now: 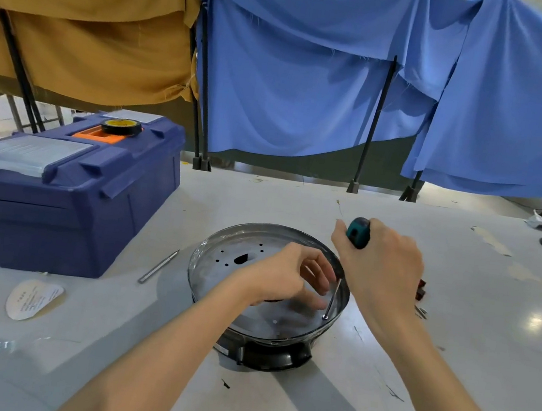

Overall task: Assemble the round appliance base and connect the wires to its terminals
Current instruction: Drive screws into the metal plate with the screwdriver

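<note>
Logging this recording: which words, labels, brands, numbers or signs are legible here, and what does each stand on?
No text is legible.
Printed lines on the oval white paper label, lying on the pale table: too small to read.
Print on the yellow core of the black tape roll, atop the blue plastic toolbox: blurred.
On the teal-handled screwdriver in the right hand: no marking visible.

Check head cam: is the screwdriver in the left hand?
No, the right hand grips the teal-handled screwdriver, its tip on the round metal base; the left hand is beside the shaft.
</note>
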Demonstrator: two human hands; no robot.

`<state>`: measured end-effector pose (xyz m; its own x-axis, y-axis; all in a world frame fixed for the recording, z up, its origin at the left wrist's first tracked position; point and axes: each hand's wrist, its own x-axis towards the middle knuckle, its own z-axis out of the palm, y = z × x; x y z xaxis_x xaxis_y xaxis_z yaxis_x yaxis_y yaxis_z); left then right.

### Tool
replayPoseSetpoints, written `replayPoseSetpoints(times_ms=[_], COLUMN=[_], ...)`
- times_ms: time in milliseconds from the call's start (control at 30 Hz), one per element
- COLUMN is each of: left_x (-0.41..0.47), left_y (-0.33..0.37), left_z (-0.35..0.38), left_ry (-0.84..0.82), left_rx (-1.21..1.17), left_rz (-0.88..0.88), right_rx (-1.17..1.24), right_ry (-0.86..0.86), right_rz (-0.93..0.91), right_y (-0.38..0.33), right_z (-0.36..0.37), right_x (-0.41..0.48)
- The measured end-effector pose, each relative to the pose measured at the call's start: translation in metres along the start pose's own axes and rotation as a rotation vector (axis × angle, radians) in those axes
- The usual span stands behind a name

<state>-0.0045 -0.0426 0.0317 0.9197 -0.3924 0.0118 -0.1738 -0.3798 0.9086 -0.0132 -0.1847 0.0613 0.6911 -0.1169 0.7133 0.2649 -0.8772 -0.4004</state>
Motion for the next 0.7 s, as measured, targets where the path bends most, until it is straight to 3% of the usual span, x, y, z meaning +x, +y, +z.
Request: replayPoseSetpoints(times_ms=[167, 467, 567, 700], left_x=[0.005, 0.009, 0.009, 0.006], left_y=[0.007, 0.003, -0.001, -0.005], left_z=[0.009, 0.021, 0.017, 0.017], left_ry=[0.065, 0.046, 0.018, -0.024], left_rx=[-0.247, -0.384, -0.404, -0.396], left_rz=[0.152, 0.208, 0.195, 0.222], right_rx=[0.030, 0.253, 0.369, 0.437], right_ry=[0.033, -0.209, -0.296, -0.285], right_rz=[0.016, -0.020, -0.145, -0.300], right_y=[0.009, 0.025, 0.029, 0.025], right_z=[0.000, -0.005, -0.014, -0.016], right_x=[0.002, 0.011, 0.022, 0.027])
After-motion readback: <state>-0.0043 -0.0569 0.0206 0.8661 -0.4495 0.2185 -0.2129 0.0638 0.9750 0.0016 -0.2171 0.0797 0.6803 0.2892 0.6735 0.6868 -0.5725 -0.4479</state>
